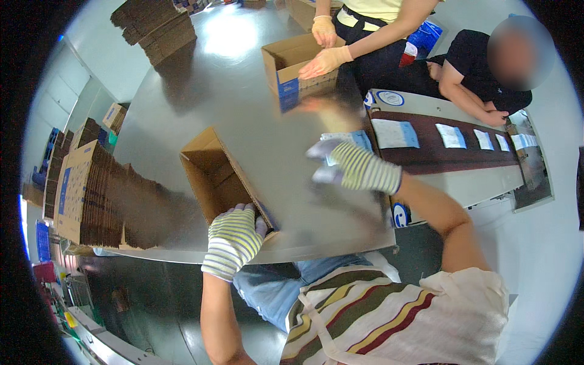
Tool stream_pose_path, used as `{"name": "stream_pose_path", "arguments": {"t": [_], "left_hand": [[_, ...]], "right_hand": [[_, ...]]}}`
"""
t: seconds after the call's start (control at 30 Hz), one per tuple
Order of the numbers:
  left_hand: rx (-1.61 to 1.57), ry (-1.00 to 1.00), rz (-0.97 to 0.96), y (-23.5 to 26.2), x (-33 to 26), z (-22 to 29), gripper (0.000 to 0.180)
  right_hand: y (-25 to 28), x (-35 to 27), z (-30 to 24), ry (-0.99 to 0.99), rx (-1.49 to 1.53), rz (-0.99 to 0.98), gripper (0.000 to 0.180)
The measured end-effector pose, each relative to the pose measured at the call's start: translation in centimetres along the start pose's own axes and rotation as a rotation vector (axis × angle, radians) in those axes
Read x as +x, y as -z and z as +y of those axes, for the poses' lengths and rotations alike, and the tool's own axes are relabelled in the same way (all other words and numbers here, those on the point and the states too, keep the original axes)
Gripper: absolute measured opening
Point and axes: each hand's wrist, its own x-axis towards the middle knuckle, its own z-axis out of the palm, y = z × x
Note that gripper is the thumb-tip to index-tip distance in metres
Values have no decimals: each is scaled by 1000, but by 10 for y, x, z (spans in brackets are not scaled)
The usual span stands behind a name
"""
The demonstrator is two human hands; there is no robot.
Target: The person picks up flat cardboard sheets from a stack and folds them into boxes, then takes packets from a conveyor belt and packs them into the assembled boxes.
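A wide metal worktop [243, 97] is shown, with flattened cardboard stacked at its left edge [85, 194] and at its far left corner [155, 27]. An open brown carton [213, 176] is laid on its side near the front edge; nothing can be seen packed in it yet. Its near corner is gripped by the left hand [234, 237], fingers curled over the flap. The right hand [356, 167], blurred, is held at the right edge above a white-and-blue packet [347, 140], fingers apart. More packets [394, 134] are carried on the conveyor [450, 155] beyond. A second carton [295, 70] is handled by a co-worker's gloved hands [325, 61].
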Motion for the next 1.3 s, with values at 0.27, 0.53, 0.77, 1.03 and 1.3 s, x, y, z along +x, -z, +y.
{"name": "stream_pose_path", "arguments": {"t": [0.27, 0.53, 0.77, 1.03, 1.3], "left_hand": [[-56, -48, 34, -8, 16, 1, 34], [-48, -23, 16, -9, 12, -3, 37], [-45, -44, 24, -11, 16, -3, 36], [-58, -18, 18, -13, 14, -6, 42], [-74, -9, 16, -9, 13, -2, 45]], "right_hand": [[229, -115, 159, -556, -1043, -162, 46], [190, -36, 128, -222, -665, -369, 30], [108, 43, 148, -130, -539, -515, 56], [8, -11, 46, -41, -1072, -339, 70], [-20, 18, 10, 129, -146, 58, 84]]}}
